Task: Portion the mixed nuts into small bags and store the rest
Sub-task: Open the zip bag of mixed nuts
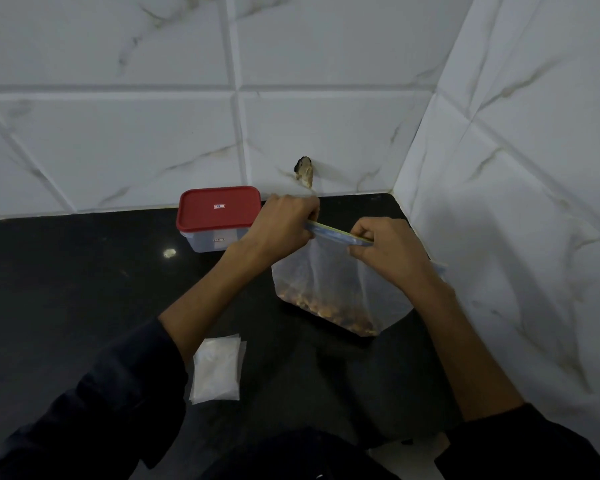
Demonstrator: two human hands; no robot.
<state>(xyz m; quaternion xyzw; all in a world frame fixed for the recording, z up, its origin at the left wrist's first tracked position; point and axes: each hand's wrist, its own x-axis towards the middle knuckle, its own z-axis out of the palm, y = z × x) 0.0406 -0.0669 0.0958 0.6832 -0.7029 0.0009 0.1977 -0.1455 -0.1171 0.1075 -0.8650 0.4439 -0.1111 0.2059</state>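
Note:
A large clear zip bag (pixel 329 271) stands upright on the black counter (pixel 84 289), with mixed nuts (pixel 329 306) lying in its bottom. My left hand (pixel 281 225) pinches the blue zip strip at the bag's left end. My right hand (pixel 387 252) pinches the same strip at its right end. A clear plastic container with a red lid (pixel 218 209) stands closed behind my left hand, against the wall. A flat stack of small clear bags (pixel 217 368) lies on the counter near my left forearm.
White marble-patterned tiled walls (pixel 516 168) meet in a corner just right of the bag. A broken hole (pixel 305 171) shows in the back tile above the counter. The counter's front edge lies near my body.

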